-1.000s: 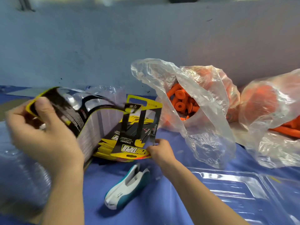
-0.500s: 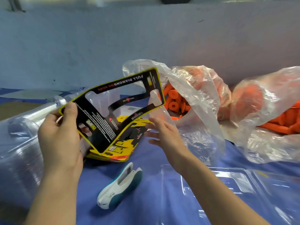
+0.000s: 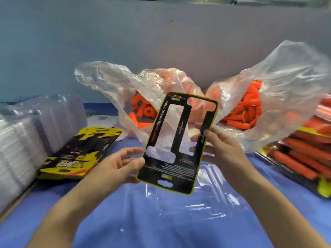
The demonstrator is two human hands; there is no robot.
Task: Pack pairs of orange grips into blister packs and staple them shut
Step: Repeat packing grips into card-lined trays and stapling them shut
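A black card insert [image 3: 176, 169] with a yellow rim and long cut-outs hangs upright over the middle of the table. My right hand [image 3: 222, 149] pinches its right edge, thumb on the front and fingers behind. My left hand [image 3: 120, 165] is beside the card's lower left edge, fingers relaxed and just touching it. Under the card a clear blister tray [image 3: 211, 197] lies open on the blue table. Behind stand two clear bags of orange grips, a left bag [image 3: 143, 111] and a right bag [image 3: 250, 113].
A stack of yellow and black cards [image 3: 78, 154] lies at the left, next to a tall pile of clear blister shells [image 3: 25, 138]. Filled packs with orange grips [image 3: 304, 156] are stacked at the right edge. A grey wall closes the back.
The card went from my left hand to my right and moved to the middle over the tray. My view turned right, so the stapler is out of sight and the filled packs appear.
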